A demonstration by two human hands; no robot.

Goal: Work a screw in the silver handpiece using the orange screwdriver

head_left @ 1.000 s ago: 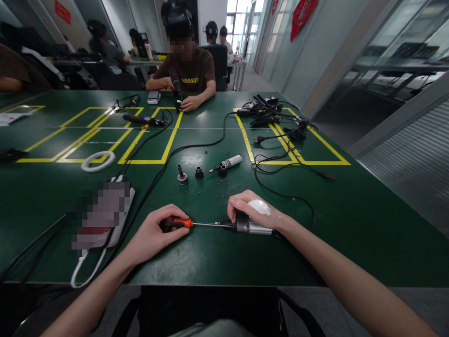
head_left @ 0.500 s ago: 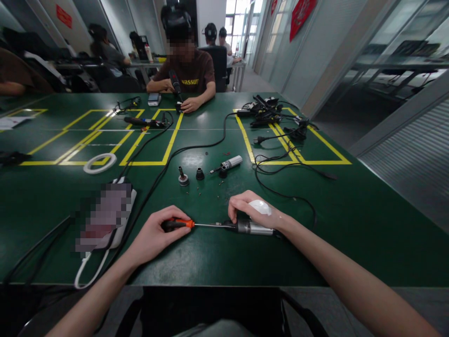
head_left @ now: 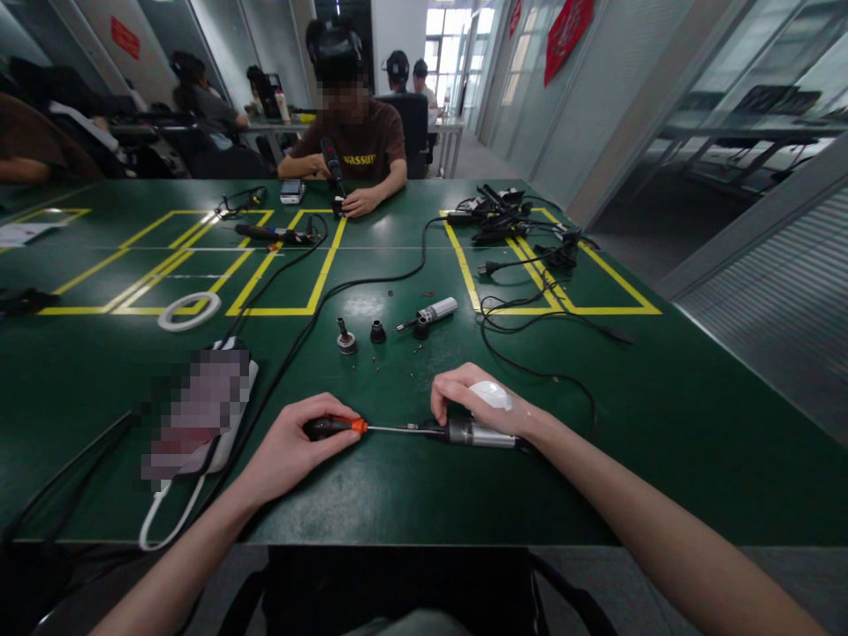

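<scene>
My left hand (head_left: 295, 446) is closed round the handle of a screwdriver (head_left: 359, 427), black with orange, its thin shaft pointing right. The shaft runs to the black front end of a silver-and-black cylindrical tool (head_left: 478, 433), which lies sideways. My right hand (head_left: 467, 393) is curled over that front end, with its fingertips at the black collar; a white patch sits on its back. Whether the screwdriver's tip touches a screw is hidden. Beyond my hands stand a round metal part with a shaft (head_left: 345, 340) and a black cone-shaped cap (head_left: 377, 331). Several small screws (head_left: 419, 349) lie nearby.
Another silver cylindrical tool (head_left: 437, 311) lies beside a black cap (head_left: 421, 329). A blurred-out phone-like item (head_left: 202, 411) with cables is at left, near a white tape ring (head_left: 189, 311). Tangled black tools (head_left: 494, 212) lie far right. A person (head_left: 364, 141) works opposite.
The view has tilted up very slightly. Both hands keep their places on the screwdriver and the cylindrical tool; the orange on the handle shows less, as if slightly turned.
</scene>
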